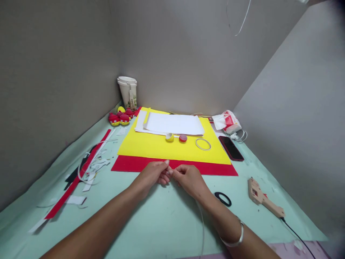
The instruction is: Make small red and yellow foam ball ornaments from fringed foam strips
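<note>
My left hand point(153, 175) and my right hand point(190, 178) meet fingertip to fingertip at the near edge of a red foam sheet point(215, 168). The fingers of both pinch something small and thin between them; a thin white strip point(202, 223) trails from the right hand toward me. A yellow foam sheet point(151, 145) lies on the red one, with white paper sheets point(175, 124) on top. A yellow cap point(169, 137), a red cap point(183, 138) and a white ring point(203, 144) rest on the yellow sheet.
A wooden-coloured glue gun point(262, 198) with a black cord lies at right, near a black ring point(222, 198) and a dark phone point(231, 148). Red and yellow toy figures point(120, 117) and a white cup point(128, 91) stand at back left. Red, white and black scraps point(83, 169) litter the left.
</note>
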Available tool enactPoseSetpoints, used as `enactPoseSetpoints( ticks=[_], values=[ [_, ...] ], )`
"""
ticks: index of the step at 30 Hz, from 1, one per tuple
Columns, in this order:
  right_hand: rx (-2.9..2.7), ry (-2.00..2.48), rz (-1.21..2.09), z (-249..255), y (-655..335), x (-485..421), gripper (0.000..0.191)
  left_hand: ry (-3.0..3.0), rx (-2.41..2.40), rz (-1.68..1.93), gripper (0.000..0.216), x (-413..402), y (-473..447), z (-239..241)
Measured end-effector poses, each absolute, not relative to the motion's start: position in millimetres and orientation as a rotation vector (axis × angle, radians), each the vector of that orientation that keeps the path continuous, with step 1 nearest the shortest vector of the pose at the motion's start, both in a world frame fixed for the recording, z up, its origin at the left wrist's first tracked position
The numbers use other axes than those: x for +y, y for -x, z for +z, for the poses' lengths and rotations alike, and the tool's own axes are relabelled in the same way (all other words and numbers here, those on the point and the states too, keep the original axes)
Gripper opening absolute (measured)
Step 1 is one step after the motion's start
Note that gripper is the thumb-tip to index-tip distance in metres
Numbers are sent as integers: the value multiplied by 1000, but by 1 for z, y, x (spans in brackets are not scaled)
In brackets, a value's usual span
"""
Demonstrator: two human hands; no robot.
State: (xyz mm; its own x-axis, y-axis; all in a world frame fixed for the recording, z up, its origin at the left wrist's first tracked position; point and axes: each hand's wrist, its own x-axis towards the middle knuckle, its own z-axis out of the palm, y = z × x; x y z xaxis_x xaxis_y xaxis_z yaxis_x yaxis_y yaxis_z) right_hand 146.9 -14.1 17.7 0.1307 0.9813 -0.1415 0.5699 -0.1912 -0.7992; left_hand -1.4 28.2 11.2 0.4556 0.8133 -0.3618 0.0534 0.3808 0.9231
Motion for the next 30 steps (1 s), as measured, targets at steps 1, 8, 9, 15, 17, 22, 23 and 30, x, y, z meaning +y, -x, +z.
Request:
enactPoseSetpoints(
  ticks=[1,8,9,15,17,22,23,30],
  values=[
    [-1489,1839,916,17,-146,-13,30,-1082,997,608,44,28,1,12],
    [-1469,1831,907,12,-145,-13,25,-1082,996,625,42,26,1,11],
    [-1466,1826,906,12,-145,-14,24,-1081,997,626,41,27,1,10],
    [-1462,1770,874,11,-142,-15,21,-1073,999,631,41,27,1,7],
    [-1465,1749,862,11,-141,-15,20,-1072,996,635,41,27,2,7],
    [-1440,1705,912,12,-142,-15,19,-1059,994,631,46,28,2,8],
    [-1427,1699,939,13,-144,-15,21,-1058,991,629,47,28,2,9],
    [-1377,1676,978,41,-166,2,27,-1102,1031,617,42,27,0,7]
  ],
)
